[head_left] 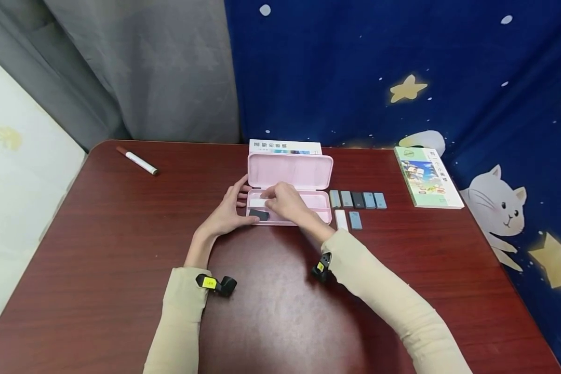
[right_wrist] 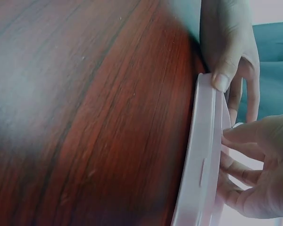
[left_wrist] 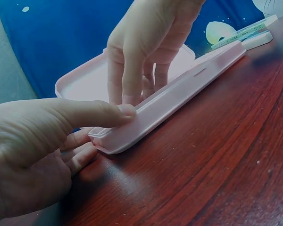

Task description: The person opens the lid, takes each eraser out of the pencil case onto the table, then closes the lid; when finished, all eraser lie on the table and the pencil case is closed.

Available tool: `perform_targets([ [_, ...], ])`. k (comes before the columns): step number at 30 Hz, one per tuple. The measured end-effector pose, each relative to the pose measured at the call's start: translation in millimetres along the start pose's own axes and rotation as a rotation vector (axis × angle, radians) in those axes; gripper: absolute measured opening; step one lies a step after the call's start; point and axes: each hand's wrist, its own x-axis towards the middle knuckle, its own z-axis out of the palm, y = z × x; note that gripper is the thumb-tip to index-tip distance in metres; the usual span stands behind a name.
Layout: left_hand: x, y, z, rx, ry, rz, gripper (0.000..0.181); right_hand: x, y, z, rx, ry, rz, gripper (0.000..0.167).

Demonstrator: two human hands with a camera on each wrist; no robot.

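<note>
Since the pink case (head_left: pixel 320 201) could slide, left hand (head_left: pixel 225 214) likely braces it, spread wide, thumb on front rim, dark block (head_left: pixel 259 214) just inside. Right hand (head_left: pixel 287 201) is in at a white block (head_left: pixel 257 203); can't tell if pinched. Loose blocks (head_left: pixel 355 220) right of that hand, presumably for easy reach.

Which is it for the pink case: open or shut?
Open. The lid of the pink case is tilted back from its base, and the right hand is partly inside.
</note>
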Motion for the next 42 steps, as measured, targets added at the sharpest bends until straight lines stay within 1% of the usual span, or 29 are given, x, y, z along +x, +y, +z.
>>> perform_targets([
  [4,0.2,-0.1,0.3,-0.003,0.000,0.002,0.110,1.5,-3.8,1.4,-0.051,0.001,0.001,0.018],
  [8,0.4,-0.8,0.8,-0.021,-0.004,0.012,0.110,2.6,-3.6,2.9,-0.065,0.006,0.019,0.013],
  [14,-0.3,-0.5,-0.6,-0.011,-0.004,0.004,0.111,5.9,-3.5,4.8,-0.029,0.002,0.021,0.007],
  [18,-1.7,-0.1,-1.9,0.003,0.003,0.003,0.111,7.9,-4.2,5.2,-0.005,-0.010,0.018,0.008],
  [26,-2.2,0.8,-2.0,-0.003,-0.001,-0.002,0.110,8.9,-3.7,3.3,0.024,-0.041,0.014,0.008],
  [28,-4.1,11.1,-3.0,-0.013,-0.006,-0.003,0.109,9.2,-2.6,2.7,0.033,-0.050,0.004,0.008],
  [32,-4.7,12.2,-2.8,-0.019,-0.011,0.004,0.109,10.8,1.7,2.5,0.061,-0.062,-0.025,0.008],
  [33,-4.7,12.1,-2.7,-0.017,-0.011,0.001,0.109,11.2,3.1,2.5,0.068,-0.064,-0.029,0.009],
  [35,-2.8,1.8,-1.5,-0.008,-0.006,0.004,0.111,11.2,4.7,1.8,0.085,-0.070,-0.037,0.009],
  [42,-0.8,0.4,-1.1,-0.007,-0.009,-0.002,0.110,11.1,8.9,-2.8,0.128,-0.073,-0.063,0.010],
])
